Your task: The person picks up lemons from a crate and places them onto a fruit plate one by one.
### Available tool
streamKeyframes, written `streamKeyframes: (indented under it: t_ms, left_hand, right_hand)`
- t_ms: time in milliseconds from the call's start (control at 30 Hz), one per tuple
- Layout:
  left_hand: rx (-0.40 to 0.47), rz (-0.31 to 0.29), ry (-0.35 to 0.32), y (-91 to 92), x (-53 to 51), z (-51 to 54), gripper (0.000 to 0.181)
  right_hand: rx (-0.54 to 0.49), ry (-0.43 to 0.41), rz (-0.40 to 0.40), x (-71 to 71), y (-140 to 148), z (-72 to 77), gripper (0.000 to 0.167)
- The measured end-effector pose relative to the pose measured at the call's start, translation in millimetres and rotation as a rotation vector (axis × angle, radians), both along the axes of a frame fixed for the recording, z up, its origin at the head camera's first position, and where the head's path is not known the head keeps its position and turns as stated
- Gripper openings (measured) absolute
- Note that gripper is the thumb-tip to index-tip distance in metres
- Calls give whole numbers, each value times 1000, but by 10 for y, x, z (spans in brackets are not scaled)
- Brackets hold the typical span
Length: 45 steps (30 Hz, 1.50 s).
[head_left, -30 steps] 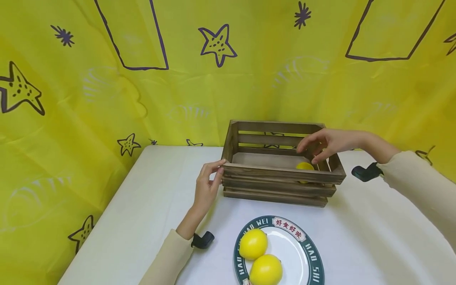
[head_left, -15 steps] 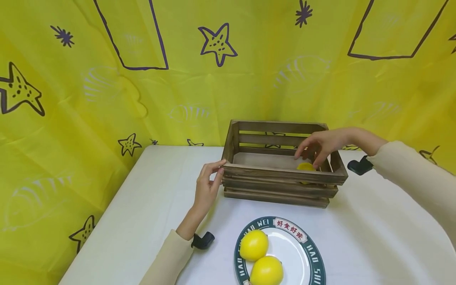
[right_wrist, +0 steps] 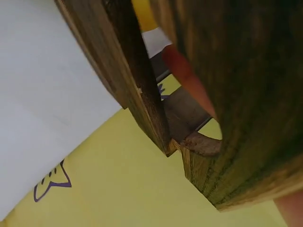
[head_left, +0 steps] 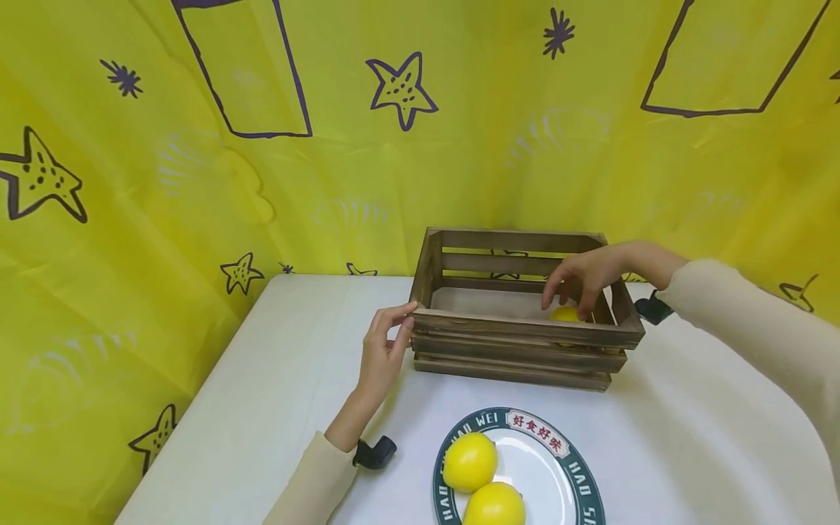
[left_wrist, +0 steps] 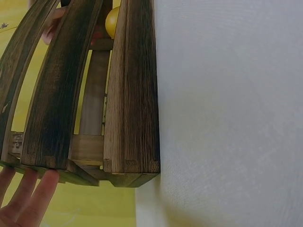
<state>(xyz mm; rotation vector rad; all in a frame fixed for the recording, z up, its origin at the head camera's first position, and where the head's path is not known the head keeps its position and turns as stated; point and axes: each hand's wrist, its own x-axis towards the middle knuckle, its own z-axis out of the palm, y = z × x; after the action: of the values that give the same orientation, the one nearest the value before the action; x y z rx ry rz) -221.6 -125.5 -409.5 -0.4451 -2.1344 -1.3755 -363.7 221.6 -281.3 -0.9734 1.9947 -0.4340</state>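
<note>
In the head view, a brown slatted wooden crate (head_left: 518, 354) stands at the back of the table. My left hand (head_left: 383, 350) touches its front left corner; straight fingertips (left_wrist: 47, 177) meet the slat ends in the left wrist view. My right hand (head_left: 587, 277) reaches down over the crate's right end, thumb and fingers spread on either side of a lemon (head_left: 564, 314) inside. Whether they touch the lemon is hard to tell. Through the slats the lemon (left_wrist: 112, 22) also shows in the left wrist view. Much of the right hand is hidden in the right wrist view.
In front of the crate lies a round plate (head_left: 545, 474) with a green lettered rim. On its left side are two lemons, an upper lemon (head_left: 469, 462) and a lower lemon (head_left: 495, 504). A yellow patterned cloth (head_left: 328, 160) hangs behind the white table (head_left: 262, 408).
My right hand has moved left and lower into the crate, bringing thumb and fingers down around the lemon. The left hand stays at the crate's corner. The head view has tilted slightly.
</note>
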Motion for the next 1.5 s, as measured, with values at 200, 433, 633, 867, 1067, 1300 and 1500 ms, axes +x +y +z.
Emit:
streamKeyframes:
  t_ms: [200, 433, 633, 867, 1067, 1300, 1500]
  left_hand:
    - [8, 4, 25, -31, 3, 0, 26]
    - [26, -2, 2, -11, 34, -38, 26]
    - [17, 18, -22, 34, 57, -20, 26]
    - [5, 28, -3, 96, 237, 266, 23]
    - [4, 21, 8, 94, 268, 305, 24]
    - [5, 4, 19, 40, 122, 122, 25]
    - [-12, 1, 17, 3, 9, -4, 26]
  right_hand:
    - [90, 3, 53, -61, -99, -12, 56]
    - [171, 10, 54, -52, -128, -173, 58]
    - [215, 95, 69, -6, -96, -342, 57]
    - [272, 186, 74, 61, -124, -399, 58]
    - [294, 205, 57, 72, -147, -409, 60]
    - [217, 240, 108, 25, -124, -394, 57]
    - [189, 248, 92, 22, -114, -405, 56]
